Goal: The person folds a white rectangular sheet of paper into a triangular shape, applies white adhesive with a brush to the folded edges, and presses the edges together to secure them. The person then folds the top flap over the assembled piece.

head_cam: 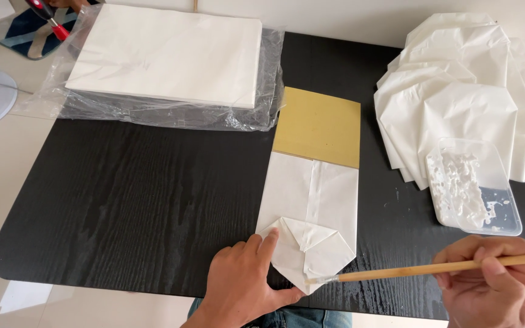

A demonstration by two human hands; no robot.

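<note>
One folded white bag [308, 225] lies flat near the front edge of the black table [123, 194], with a tan card [318, 126] slipped inside it and showing beyond its far end. The bag's near end has been folded into angled flaps that meet in a point. The flaps are pinned by the left hand [245, 280], pressed flat with its fingers spread and the forefinger on the left flap. A brush [432, 268] with a wooden handle is gripped in the closed right hand [492, 280], and its tip rests at the lower edge of the folded point.

Paste is probably best laid thinly and only along the flap edges, so that none is squeezed onto the table or through to the card; the flaps should be kept pressed down while the brush is drawn along, so the folds are not lifted.

Just right of the bag, a clear tray [505, 225] with white paste is set, partly over a fanned pile of finished bags [457, 91]. At the far left, a stack of white sheets [165, 51] sits in opened plastic wrap [153, 112].
</note>
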